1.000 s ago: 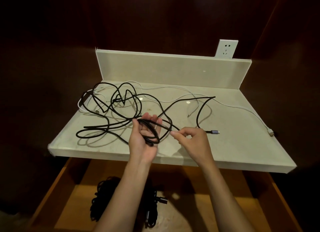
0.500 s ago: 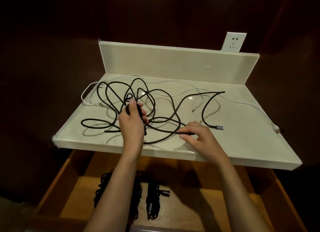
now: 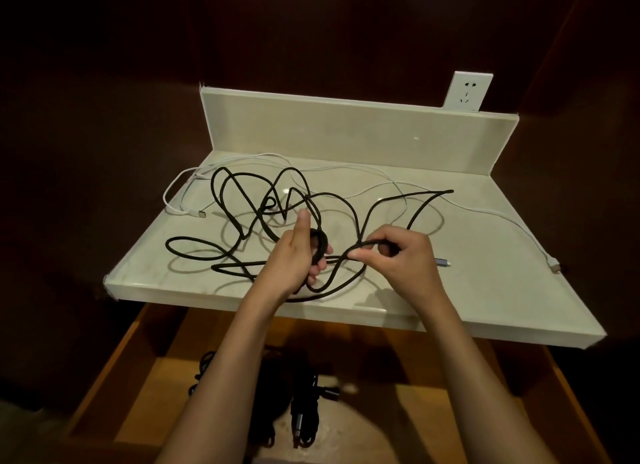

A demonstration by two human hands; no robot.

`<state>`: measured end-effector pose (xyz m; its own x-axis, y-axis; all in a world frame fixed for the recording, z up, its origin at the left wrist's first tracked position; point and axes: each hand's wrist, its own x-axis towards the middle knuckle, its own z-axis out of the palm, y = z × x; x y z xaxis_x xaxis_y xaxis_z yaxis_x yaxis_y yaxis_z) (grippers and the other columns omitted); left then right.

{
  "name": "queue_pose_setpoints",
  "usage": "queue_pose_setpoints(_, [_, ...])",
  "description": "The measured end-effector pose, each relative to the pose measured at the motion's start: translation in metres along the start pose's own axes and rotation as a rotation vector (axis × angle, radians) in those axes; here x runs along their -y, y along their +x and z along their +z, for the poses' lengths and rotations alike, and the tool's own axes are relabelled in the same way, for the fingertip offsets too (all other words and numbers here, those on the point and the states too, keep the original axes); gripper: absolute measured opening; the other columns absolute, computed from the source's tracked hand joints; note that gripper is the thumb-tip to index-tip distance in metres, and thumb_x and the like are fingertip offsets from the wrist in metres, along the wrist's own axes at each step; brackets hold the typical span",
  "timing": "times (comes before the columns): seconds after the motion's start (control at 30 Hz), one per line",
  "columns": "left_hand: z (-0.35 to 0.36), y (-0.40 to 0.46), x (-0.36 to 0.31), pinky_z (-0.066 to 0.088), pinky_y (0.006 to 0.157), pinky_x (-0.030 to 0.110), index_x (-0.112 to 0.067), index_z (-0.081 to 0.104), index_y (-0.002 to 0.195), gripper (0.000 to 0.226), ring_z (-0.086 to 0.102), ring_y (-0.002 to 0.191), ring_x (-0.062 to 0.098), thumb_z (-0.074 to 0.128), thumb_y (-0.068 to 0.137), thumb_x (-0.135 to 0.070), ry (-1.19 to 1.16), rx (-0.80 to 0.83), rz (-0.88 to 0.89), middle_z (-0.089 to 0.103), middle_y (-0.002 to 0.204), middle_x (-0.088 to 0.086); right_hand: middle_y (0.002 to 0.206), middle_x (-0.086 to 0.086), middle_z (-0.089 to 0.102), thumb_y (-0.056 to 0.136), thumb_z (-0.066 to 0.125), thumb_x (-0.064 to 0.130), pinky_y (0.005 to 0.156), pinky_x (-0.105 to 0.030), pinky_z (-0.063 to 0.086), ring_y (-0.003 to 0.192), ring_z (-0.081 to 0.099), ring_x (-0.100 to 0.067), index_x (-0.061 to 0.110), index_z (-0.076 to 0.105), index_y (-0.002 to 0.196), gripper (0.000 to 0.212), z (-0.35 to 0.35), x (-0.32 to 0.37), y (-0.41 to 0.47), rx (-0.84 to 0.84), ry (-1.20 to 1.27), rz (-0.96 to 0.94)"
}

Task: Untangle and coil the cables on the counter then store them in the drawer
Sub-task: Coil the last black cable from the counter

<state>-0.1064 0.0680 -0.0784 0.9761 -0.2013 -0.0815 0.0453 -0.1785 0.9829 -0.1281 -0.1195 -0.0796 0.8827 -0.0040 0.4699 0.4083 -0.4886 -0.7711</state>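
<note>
Black cable point(image 3: 349, 207): braided, sprawled in loose loops over the middle of the desk point(image 3: 467, 301); its metal plug point(image 3: 443, 263) lies just right of my right hand.
Left hand point(image 3: 294, 252): fingers curled round a small started coil of the black cable, thumb up.
Right hand point(image 3: 405, 259): pinching the next run of the same cable between thumb and fingertips, lifted a little off the desk.
White cable point(image 3: 485, 214): thin, threads under and behind the black loops, from a plug point(image 3: 200, 214) at the left to another plug point(image 3: 556, 267) near the right edge; untouched.
Drawer point(image 3: 104, 370): open below the desk front; dark coiled cables point(image 3: 304, 408) already inside, count unclear.
Progress, my judgement: some stored; black one only begun, most of its length still loose; white one still to do.
Edges: the black cable's near loop runs close to the front lip and could slip into the drawer uncoiled.
Room: bare desk to the right and front right for drawing slack; raised back panel point(image 3: 346, 128) limits reach rearward; dark walls close on both sides.
</note>
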Motion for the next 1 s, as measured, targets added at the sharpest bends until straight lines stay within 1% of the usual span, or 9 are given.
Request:
queue_pose_setpoints(0.2, [0.005, 0.000, -0.011, 0.037, 0.051, 0.026, 0.006, 0.068, 0.094, 0.109, 0.043, 0.051, 0.015, 0.004, 0.085, -0.082, 0.046, 0.290, -0.036, 0.056, 0.063, 0.006, 0.077, -0.003, 0.057, 0.070, 0.076, 0.049, 0.065, -0.021, 0.037, 0.069, 0.046, -0.008, 0.035, 0.067, 0.079, 0.019, 0.006, 0.010, 0.025, 0.052, -0.043, -0.002])
queue_pose_setpoints(0.3, [0.008, 0.001, -0.013, 0.031, 0.047, 0.024, 0.012, 0.061, 0.091, 0.116, 0.037, 0.047, 0.013, 0.006, 0.078, -0.088, -0.057, 0.506, -0.088, 0.050, 0.060, 0.006, 0.074, 0.004, 0.048, 0.080, 0.078, 0.034, 0.066, -0.019, 0.035, 0.069, 0.046, -0.005, 0.039, 0.067, 0.081, 0.012, 0.008, 0.013, 0.036, 0.076, -0.023, 0.016])
queue_pose_setpoints(0.37, [0.005, 0.001, -0.015, 0.029, 0.044, 0.019, 0.003, 0.061, 0.085, 0.099, 0.032, 0.046, 0.009, 0.023, 0.084, -0.088, -0.147, 0.621, -0.100, 0.046, 0.062, 0.005, 0.072, 0.005, 0.045, 0.080, 0.079, 0.029, 0.064, -0.017, 0.033, 0.066, 0.043, -0.004, 0.037, 0.068, 0.080, 0.014, 0.009, 0.013, 0.042, 0.073, -0.011, 0.008])
queue_pose_setpoints(0.43, [-0.001, 0.001, -0.016, 0.026, 0.041, 0.016, -0.002, 0.060, 0.082, 0.063, 0.033, 0.045, 0.006, 0.054, 0.089, -0.064, -0.202, 0.694, -0.035, 0.047, 0.062, 0.004, 0.070, 0.003, 0.044, 0.079, 0.080, 0.024, 0.063, -0.017, 0.032, 0.063, 0.041, -0.003, 0.033, 0.070, 0.079, 0.014, 0.008, 0.014, 0.048, 0.071, 0.028, 0.020])
queue_pose_setpoints(0.5, [-0.006, 0.003, -0.020, 0.021, 0.041, 0.016, -0.003, 0.058, 0.079, 0.038, 0.029, 0.044, 0.005, 0.062, 0.089, -0.040, -0.265, 0.736, 0.013, 0.044, 0.059, 0.004, 0.067, -0.008, 0.047, 0.081, 0.079, 0.021, 0.062, -0.021, 0.032, 0.061, 0.039, -0.003, 0.030, 0.070, 0.076, 0.014, 0.005, 0.015, 0.054, 0.083, 0.086, 0.036])
queue_pose_setpoints(0.6, [-0.009, 0.010, -0.035, 0.019, 0.039, 0.017, -0.008, 0.060, 0.073, 0.038, 0.028, 0.041, 0.004, 0.056, 0.096, -0.038, -0.417, 0.637, -0.007, 0.043, 0.054, 0.002, 0.067, -0.009, 0.061, 0.088, 0.073, 0.018, 0.064, -0.026, 0.039, 0.064, 0.047, -0.008, 0.027, 0.070, 0.073, 0.017, 0.000, 0.018, 0.066, 0.030, 0.140, 0.051])
queue_pose_setpoints(0.8, [-0.016, 0.037, -0.074, 0.045, 0.044, 0.026, -0.001, 0.063, 0.086, 0.055, 0.051, 0.047, 0.017, 0.037, 0.108, -0.044, -0.390, 0.055, 0.102, 0.058, 0.063, 0.011, 0.055, 0.005, 0.048, 0.092, 0.068, 0.026, 0.046, -0.025, 0.040, 0.051, 0.040, -0.011, 0.017, 0.074, 0.075, 0.020, -0.018, 0.026, 0.091, -0.063, 0.179, 0.176])
queue_pose_setpoints(0.9, [-0.017, 0.047, -0.092, 0.062, 0.062, 0.033, 0.004, 0.065, 0.103, 0.055, 0.073, 0.068, 0.027, 0.033, 0.110, -0.041, -0.416, -0.101, 0.142, 0.074, 0.082, 0.018, 0.044, 0.017, 0.047, 0.093, 0.067, 0.024, 0.044, -0.021, 0.033, 0.042, 0.037, -0.001, 0.012, 0.073, 0.079, 0.019, -0.024, 0.031, 0.105, -0.085, 0.206, 0.204])
queue_pose_setpoints(1.0, [-0.023, 0.062, -0.110, 0.062, 0.080, 0.039, 0.001, 0.061, 0.117, 0.052, 0.075, 0.095, 0.031, 0.031, 0.110, -0.040, -0.615, -0.129, 0.169, 0.075, 0.106, 0.019, 0.040, 0.020, 0.047, 0.095, 0.065, 0.021, 0.044, -0.010, 0.031, 0.039, 0.043, 0.002, 0.006, 0.072, 0.084, 0.020, -0.033, 0.036, 0.118, -0.110, 0.197, 0.192])
